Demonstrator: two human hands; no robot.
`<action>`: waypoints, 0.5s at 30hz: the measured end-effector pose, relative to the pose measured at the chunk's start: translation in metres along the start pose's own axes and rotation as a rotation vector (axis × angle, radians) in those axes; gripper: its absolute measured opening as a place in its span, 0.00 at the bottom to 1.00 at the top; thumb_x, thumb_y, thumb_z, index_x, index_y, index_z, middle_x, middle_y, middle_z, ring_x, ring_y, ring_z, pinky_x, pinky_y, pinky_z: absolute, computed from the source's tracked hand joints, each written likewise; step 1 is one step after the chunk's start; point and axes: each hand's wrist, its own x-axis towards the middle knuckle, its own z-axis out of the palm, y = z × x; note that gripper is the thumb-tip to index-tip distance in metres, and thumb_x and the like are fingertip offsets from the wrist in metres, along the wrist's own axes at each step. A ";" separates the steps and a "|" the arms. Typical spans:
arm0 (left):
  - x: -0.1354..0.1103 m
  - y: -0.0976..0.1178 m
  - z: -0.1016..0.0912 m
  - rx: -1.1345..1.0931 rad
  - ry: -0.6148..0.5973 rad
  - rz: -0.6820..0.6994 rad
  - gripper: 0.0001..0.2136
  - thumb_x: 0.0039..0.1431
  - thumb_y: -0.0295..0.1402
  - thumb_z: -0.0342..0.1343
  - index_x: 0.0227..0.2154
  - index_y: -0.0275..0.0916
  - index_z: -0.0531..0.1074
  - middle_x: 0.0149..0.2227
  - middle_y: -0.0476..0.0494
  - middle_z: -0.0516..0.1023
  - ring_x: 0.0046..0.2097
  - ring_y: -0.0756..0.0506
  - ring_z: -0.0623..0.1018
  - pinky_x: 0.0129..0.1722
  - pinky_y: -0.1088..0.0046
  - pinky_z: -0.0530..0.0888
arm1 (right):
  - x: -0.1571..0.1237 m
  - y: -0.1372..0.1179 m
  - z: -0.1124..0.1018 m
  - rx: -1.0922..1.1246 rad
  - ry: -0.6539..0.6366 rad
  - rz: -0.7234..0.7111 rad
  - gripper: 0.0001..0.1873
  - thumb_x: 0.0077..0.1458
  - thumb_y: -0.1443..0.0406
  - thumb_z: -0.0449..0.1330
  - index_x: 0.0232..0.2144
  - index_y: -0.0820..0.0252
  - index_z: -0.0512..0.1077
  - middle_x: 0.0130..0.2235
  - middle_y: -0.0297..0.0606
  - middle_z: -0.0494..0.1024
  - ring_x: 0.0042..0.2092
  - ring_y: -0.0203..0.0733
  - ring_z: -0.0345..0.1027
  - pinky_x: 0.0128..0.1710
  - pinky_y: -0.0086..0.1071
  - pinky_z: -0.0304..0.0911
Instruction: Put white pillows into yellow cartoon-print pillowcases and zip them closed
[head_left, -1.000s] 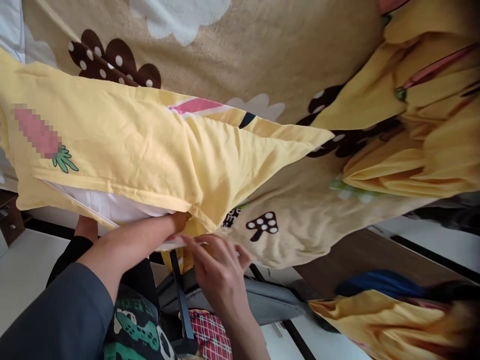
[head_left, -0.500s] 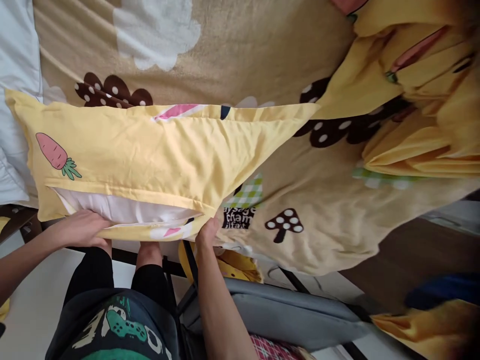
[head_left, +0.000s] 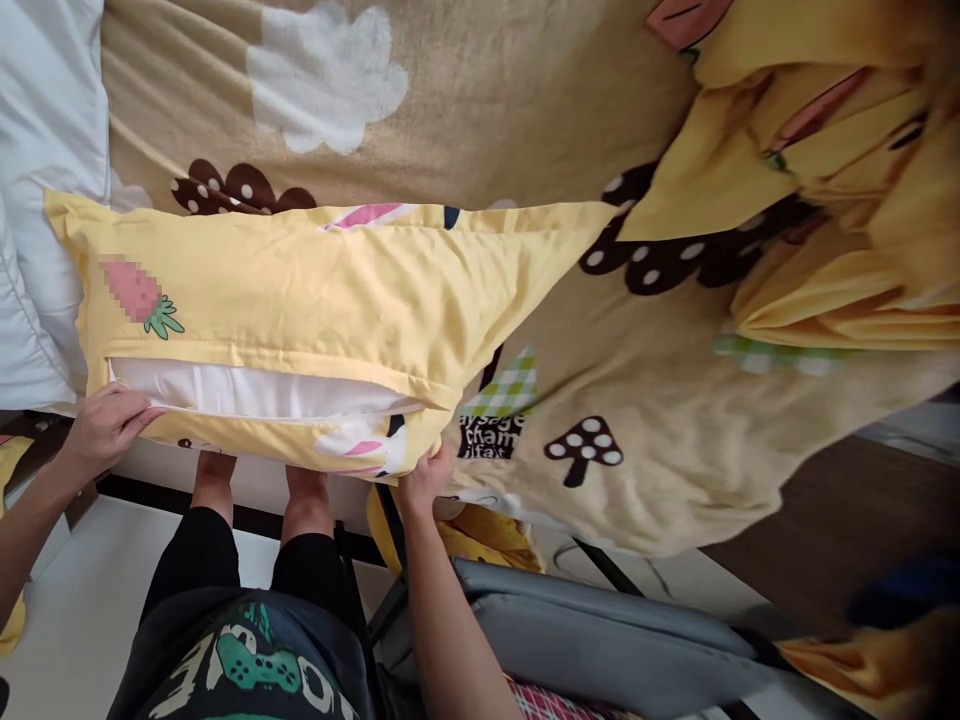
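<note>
A yellow pillowcase (head_left: 300, 290) with a carrot print lies along the near edge of the bed. Through its long side opening shows a white pillow (head_left: 255, 388). My left hand (head_left: 109, 425) pinches the lower edge of that opening near its left end. At the pillowcase's near right corner, my right hand (head_left: 427, 475) is closed on the fabric, its fingertips partly hidden. The right end of the case narrows to a flat, loose point on the blanket.
A beige patterned blanket (head_left: 487, 110) covers the bed. White bedding (head_left: 45, 120) lies at the left, crumpled yellow fabric (head_left: 847, 270) at the right. A grey padded chair (head_left: 600, 630) stands by the bed's near side, right of my legs.
My left hand has shifted left along the opening's edge and now pinches it near the left end. The pillowcase's near side hangs lower, showing more print. My right hand keeps its corner.
</note>
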 end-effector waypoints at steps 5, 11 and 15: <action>-0.010 -0.019 -0.013 0.068 0.019 -0.024 0.19 0.66 0.38 0.51 0.18 0.41 0.65 0.16 0.53 0.63 0.22 0.50 0.63 0.25 0.73 0.61 | 0.023 0.002 -0.014 -0.094 0.102 0.032 0.21 0.53 0.45 0.50 0.23 0.53 0.59 0.28 0.40 0.68 0.40 0.50 0.64 0.38 0.40 0.56; -0.007 -0.021 -0.004 0.075 0.045 -0.043 0.18 0.64 0.45 0.52 0.21 0.42 0.68 0.19 0.54 0.67 0.24 0.49 0.67 0.39 0.68 0.64 | 0.020 0.016 -0.029 0.073 -0.160 0.088 0.27 0.46 0.40 0.55 0.29 0.56 0.70 0.31 0.39 0.76 0.35 0.44 0.67 0.34 0.35 0.61; -0.033 -0.032 0.003 0.078 0.320 -0.293 0.14 0.64 0.44 0.50 0.35 0.40 0.74 0.36 0.44 0.77 0.41 0.43 0.75 0.49 0.63 0.66 | 0.005 0.028 -0.045 0.185 -0.372 0.147 0.27 0.38 0.43 0.62 0.34 0.56 0.74 0.34 0.38 0.79 0.34 0.43 0.71 0.33 0.35 0.66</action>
